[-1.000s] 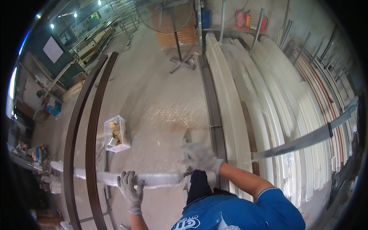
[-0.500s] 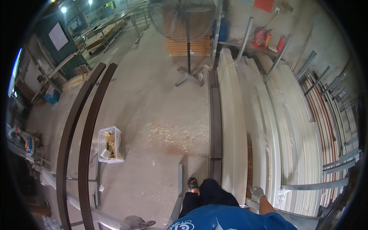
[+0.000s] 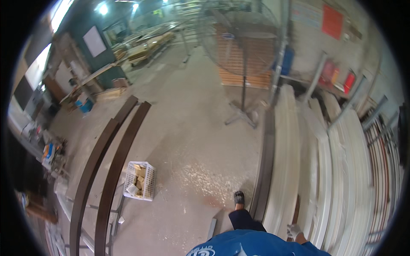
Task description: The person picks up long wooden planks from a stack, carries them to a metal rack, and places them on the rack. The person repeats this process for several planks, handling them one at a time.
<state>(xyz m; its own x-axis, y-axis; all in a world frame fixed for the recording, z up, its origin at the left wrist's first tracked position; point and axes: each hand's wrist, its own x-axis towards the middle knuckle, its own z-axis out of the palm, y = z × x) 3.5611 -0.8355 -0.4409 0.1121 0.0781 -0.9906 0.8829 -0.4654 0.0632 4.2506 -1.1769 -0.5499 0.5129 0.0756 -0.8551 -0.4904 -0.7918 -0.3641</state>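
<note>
My right hand (image 3: 294, 231), in a pale work glove, is low on the right over the long white boards (image 3: 284, 170). It is at the near end of a narrow reddish-brown strip (image 3: 297, 208) lying among those boards. Its fingers look bent, but blur hides whether they grip the strip. My left hand is out of view. Dark brown boards (image 3: 260, 183) run along the left side of the white stack, close by my foot. Two long dark brown beams (image 3: 121, 170) lie on supports to the left.
A white plastic crate (image 3: 149, 183) of wood offcuts stands right of the beams. Wood chips (image 3: 209, 179) are scattered over the floor. Ahead stands a large pedestal fan (image 3: 244, 98). Metal posts (image 3: 316, 77) rise between the stacked boards, and a fire extinguisher (image 3: 349, 81) is by the wall.
My view has tilted up and turned left, and my foot is farther forward. My gloved left hand has left the view. My right hand is still by the white boards.
</note>
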